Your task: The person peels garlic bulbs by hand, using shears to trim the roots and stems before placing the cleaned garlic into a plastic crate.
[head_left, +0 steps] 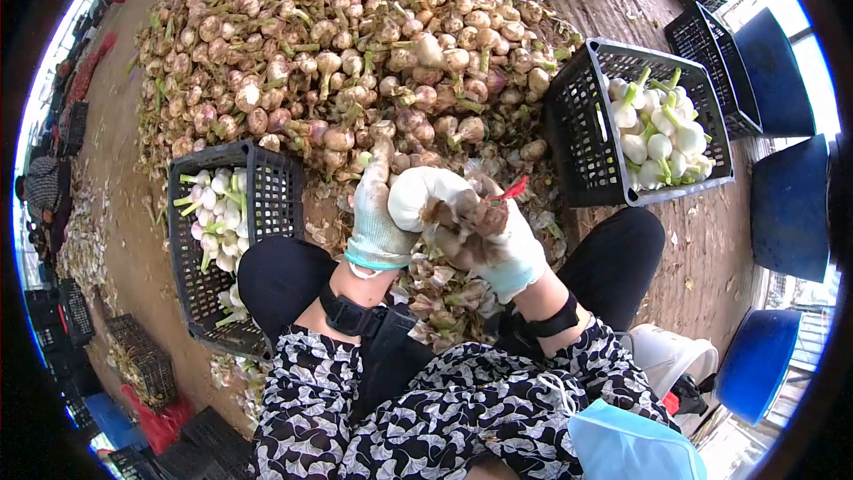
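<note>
My left hand [378,218], in a white knit glove with a teal cuff, is closed around a pale, round garlic bulb [418,194]. Against the bulb's right side, my right hand [499,244] works in a soiled glove, its fingers curled and smeared by motion. A small red strip [515,188] sticks out at those fingers; what they grip cannot be made out. Loose papery garlic skins [444,298] lie below the hands, between my knees. Just beyond the hands spreads a big heap of unpeeled garlic [329,62] with dirty skins and cut stems.
Clean white garlic fills a black crate [582,138] on the right and partly fills another black crate [197,298] at left. Blue tubs [786,213] line the right side. A white bucket [666,356] stands by my right hip. Another person [44,187] is at far left.
</note>
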`<state>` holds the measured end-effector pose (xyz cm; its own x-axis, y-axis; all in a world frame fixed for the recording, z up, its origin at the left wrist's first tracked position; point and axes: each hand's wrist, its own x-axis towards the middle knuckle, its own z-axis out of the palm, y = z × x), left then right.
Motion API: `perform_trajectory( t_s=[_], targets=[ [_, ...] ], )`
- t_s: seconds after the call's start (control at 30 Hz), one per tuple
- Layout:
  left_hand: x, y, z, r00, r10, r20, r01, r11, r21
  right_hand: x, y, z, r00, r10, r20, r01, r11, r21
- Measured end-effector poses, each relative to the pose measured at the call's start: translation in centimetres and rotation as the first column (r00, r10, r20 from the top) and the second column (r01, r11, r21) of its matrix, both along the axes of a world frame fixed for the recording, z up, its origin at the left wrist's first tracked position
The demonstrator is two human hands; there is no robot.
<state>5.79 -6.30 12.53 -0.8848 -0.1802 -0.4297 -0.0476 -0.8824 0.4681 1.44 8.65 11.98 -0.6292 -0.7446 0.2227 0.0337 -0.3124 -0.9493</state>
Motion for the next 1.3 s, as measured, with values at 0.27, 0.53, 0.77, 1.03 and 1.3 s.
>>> perform_trajectory(
  t_s=[0.27,0.53,0.77,1.03,1.3],
  targets=[
    [0.2,-1.3,0.4,0.943,0.289,0.166,-0.278,0.957,-0.089,-3.7,0.3,-5.7,0.818,-0.367,0.442,0.094,0.844,0.527],
    [-0.6,-0.9,0.0,0.926,0.343,0.160,-0.319,0.935,-0.156,-2.3,3.0,-0.9,0.883,0.205,-0.422,0.288,0.475,0.832],
    [-0.4,1.3,-1.8,0.960,0.210,-0.187,-0.279,0.795,-0.539,-3.1,1.6,-7.7,0.878,-0.178,0.444,0.089,0.973,0.215],
    [0.6,-1.5,0.1,0.947,0.308,-0.094,-0.305,0.764,-0.569,-11.4,7.0,-3.0,0.532,-0.300,0.792,0.554,0.830,-0.058],
    [1.7,-2.6,0.5,0.951,0.293,0.100,-0.202,0.833,-0.515,-17.6,0.9,-22.4,0.900,-0.406,-0.159,0.114,-0.133,0.984]
  ],
)
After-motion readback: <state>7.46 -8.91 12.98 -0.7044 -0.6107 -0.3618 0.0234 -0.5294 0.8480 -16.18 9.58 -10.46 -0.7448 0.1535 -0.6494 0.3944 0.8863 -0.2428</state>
